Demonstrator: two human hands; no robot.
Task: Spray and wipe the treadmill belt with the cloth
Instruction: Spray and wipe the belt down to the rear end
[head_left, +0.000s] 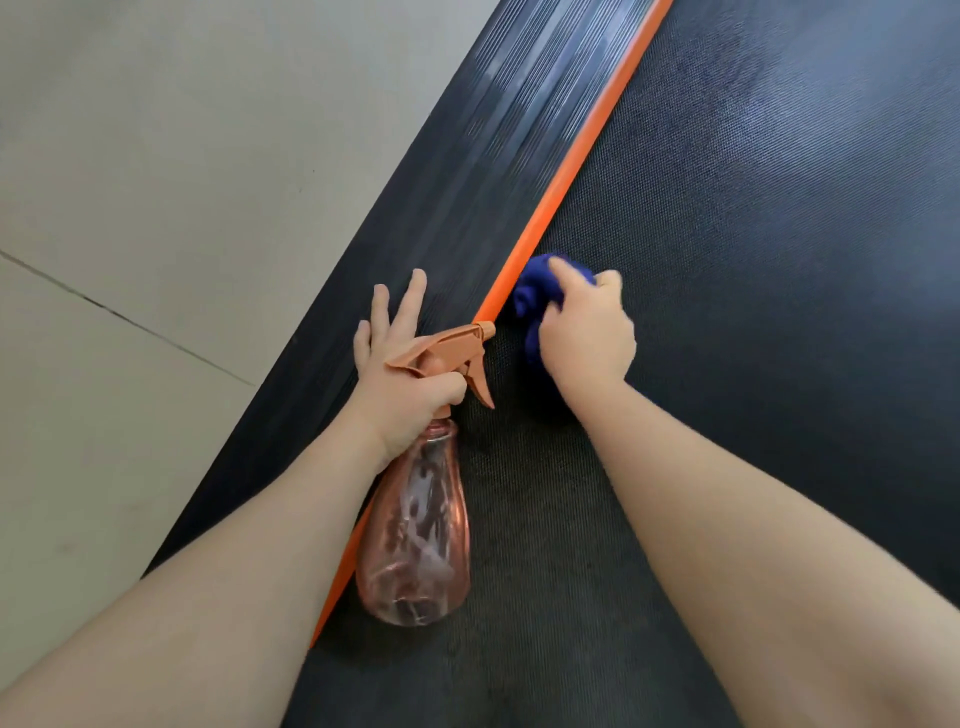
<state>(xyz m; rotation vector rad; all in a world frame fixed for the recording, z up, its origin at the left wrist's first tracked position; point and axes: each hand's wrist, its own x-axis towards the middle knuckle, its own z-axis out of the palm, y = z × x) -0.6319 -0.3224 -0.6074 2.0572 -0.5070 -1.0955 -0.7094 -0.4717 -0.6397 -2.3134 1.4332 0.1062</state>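
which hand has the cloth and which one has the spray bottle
The right hand presses the bunched blue cloth onto the belt beside the orange strip. The left hand grips the pink spray bottle by its neck.

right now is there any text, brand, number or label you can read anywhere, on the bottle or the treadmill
None: no words, numbers or logos show anywhere.
The spray bottle in the left hand is bare tinted plastic with no label.
The treadmill belt, the orange strip and the ribbed side rail are plain.
The blue cloth under the right hand shows no tag.
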